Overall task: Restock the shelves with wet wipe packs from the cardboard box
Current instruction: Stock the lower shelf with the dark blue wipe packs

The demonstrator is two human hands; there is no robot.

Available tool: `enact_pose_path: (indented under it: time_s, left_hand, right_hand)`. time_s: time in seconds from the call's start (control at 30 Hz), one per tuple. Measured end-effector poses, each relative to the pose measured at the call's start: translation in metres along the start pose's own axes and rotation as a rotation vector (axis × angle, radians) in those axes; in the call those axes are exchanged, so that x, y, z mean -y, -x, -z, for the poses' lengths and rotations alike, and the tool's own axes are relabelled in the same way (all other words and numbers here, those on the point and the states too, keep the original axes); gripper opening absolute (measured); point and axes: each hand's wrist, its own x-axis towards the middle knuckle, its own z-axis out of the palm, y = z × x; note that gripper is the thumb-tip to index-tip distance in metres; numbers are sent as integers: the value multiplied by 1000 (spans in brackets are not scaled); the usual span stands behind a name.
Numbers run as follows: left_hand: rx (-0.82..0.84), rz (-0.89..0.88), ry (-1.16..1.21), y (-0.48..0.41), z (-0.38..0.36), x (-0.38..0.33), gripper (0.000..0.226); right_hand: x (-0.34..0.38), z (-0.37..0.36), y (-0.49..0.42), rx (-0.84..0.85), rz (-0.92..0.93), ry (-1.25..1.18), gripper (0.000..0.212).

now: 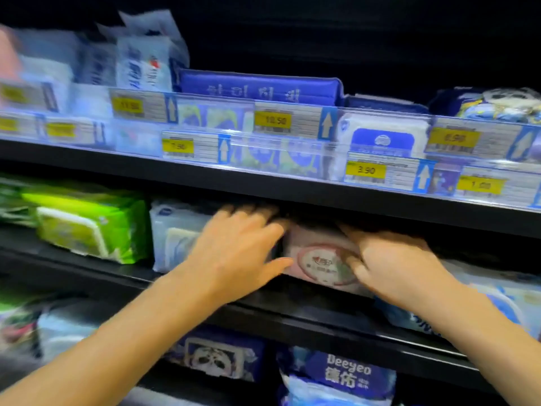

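Our flat left hand (234,253) presses the pink pack (316,249), our right hand (395,263) grips it; tilted, it may jam against the shelf (263,187) above it.

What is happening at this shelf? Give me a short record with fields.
place: shelves of wipe packs, yellow price tags above
item handled: pink pack on the middle shelf
left hand: straight fingers at the pack's left end
right hand: on the pack's front right; grip blurred
neighbours: white pack, then green pack, to its left
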Motion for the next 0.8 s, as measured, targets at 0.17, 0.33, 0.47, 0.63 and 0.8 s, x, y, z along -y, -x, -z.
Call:
enact_pose_path:
  time_s: [0.17,0.33,0.47,0.63,0.8]
  left_hand:
    - [226,245,-162,43,-10,110,99]
    - [186,107,-186,34,3,126,92]
    - [224,153,-181,42,-2,129,94]
    - [222,177,-133,44,-6,129,86]
    - [385,172,-76,22,-8,112,107]
  right_hand:
    - [79,15,-38,-146,438,-263,76]
    - [106,1,-70,82,341,-412,69]
    - [106,-2,-62,-32,271,-258,67]
    - [109,0,-57,-82,267,-214,70]
    - [105,4,-68,-47,377,-231,76]
